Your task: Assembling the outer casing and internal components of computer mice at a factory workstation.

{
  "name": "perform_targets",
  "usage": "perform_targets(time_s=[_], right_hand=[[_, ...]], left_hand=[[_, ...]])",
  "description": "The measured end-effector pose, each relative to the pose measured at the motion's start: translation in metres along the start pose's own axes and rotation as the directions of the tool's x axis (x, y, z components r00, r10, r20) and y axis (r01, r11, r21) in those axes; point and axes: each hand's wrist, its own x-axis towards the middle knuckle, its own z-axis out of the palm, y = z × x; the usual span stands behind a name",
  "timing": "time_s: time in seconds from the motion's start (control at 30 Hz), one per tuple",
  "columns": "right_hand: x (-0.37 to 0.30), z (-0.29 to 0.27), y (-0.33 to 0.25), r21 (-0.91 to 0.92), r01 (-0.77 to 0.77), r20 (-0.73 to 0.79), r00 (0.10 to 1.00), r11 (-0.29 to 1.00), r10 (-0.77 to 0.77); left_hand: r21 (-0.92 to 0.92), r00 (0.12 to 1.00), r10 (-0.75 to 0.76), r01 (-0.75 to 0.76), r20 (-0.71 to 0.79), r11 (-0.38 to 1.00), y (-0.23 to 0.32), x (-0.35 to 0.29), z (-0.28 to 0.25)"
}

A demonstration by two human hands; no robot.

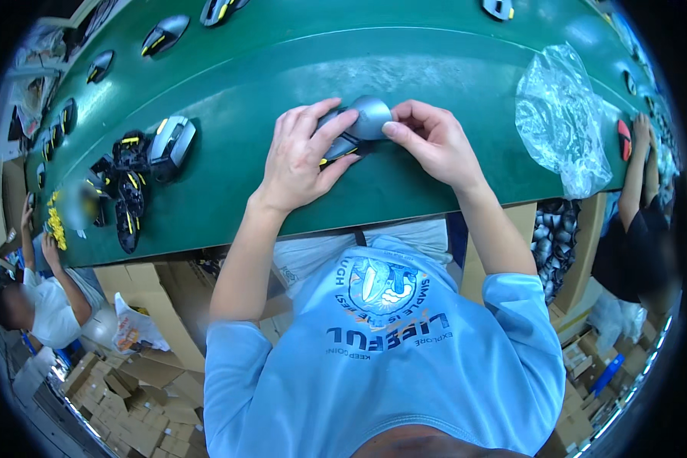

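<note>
My left hand [301, 156] is curled around a black and grey plastic housing [342, 145], shaped like a computer mouse, with a yellow strip low on its side. A smooth, rounded grey cover [372, 116] sits at the housing's right end, with a left fingertip resting by it. The thumb and forefinger of my right hand [433, 141] pinch together at the cover's right edge. Whether the cover is fixed to the housing I cannot tell. Both hands are just above the green work surface [404, 195].
Black and yellow housings [130, 191] lie in a cluster to the left, beside a grey one [172, 149] and small yellow parts [56, 221]. A clear plastic bag [561, 114] lies right. Below it stands a box of dark parts [555, 240]. Co-workers [49, 305] [637, 244] sit at both sides.
</note>
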Motion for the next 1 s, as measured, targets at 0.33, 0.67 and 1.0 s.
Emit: perform_targets(time_s=[0.33,0.67,1.0], right_hand=[[0.036,0.006,-0.009,-0.551,0.577,0.389,0.817,0.602,-0.427],[0.051,-0.008,-0.008,-0.509,0.618,0.504,0.778,0.599,-0.375],[0.041,-0.007,0.008,-0.655,0.589,0.449,0.807,0.473,-0.384]], left_hand=[[-0.053,1.000,0.001,-0.003,-0.029,0.999,-0.005,0.000,0.002],[-0.192,0.994,-0.073,0.057,-0.076,0.980,-0.008,-0.008,0.005],[-0.195,0.998,-0.030,0.018,-0.058,0.981,-0.008,0.002,-0.004]])
